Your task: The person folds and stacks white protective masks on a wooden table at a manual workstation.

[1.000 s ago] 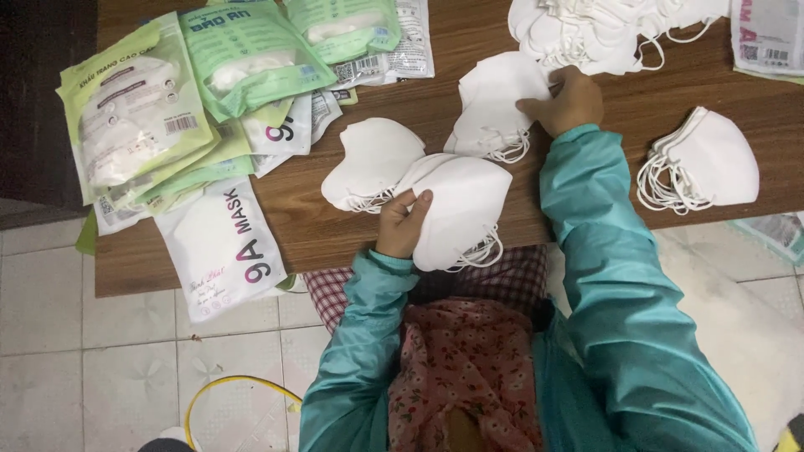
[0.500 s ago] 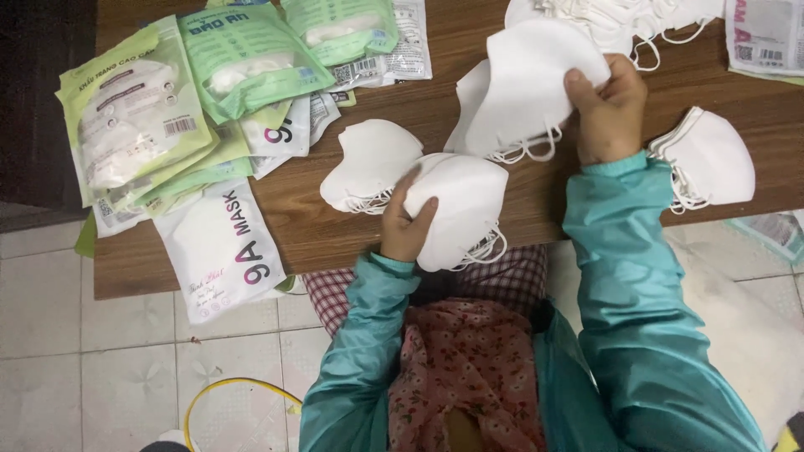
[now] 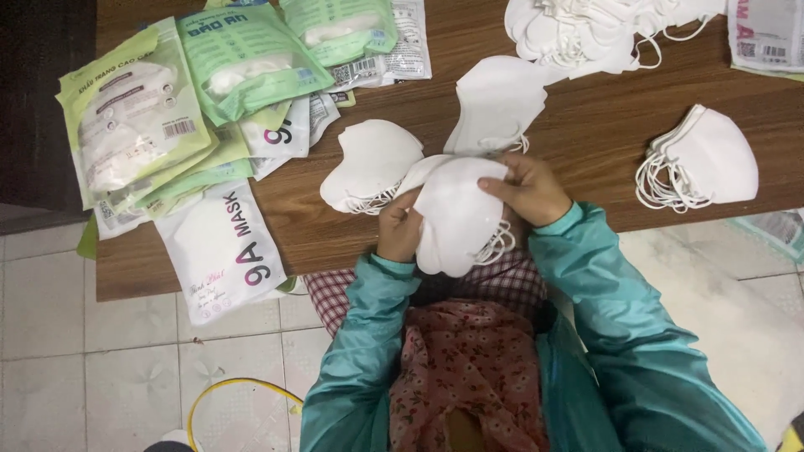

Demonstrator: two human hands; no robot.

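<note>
My left hand (image 3: pixel 400 232) and my right hand (image 3: pixel 529 189) both grip a small stack of white face masks (image 3: pixel 458 219) at the near edge of the wooden table (image 3: pixel 586 151). The left hand holds the stack's left side; the right hand's fingers press on its top. Elastic ear loops hang out at the stack's lower right. Another white mask (image 3: pixel 371 161) lies just left of it, and one more white mask (image 3: pixel 496 105) lies just behind my hands.
Green and white mask packets (image 3: pixel 193 100) are heaped at the table's left; one white packet (image 3: pixel 222 251) overhangs the near edge. A loose pile of masks (image 3: pixel 586 33) lies at the back, a small stack (image 3: pixel 703 163) at the right. Tiled floor below.
My right hand brought a white mask from the back of the table down onto the stack in my left hand. Both hands now hold the stack together.
</note>
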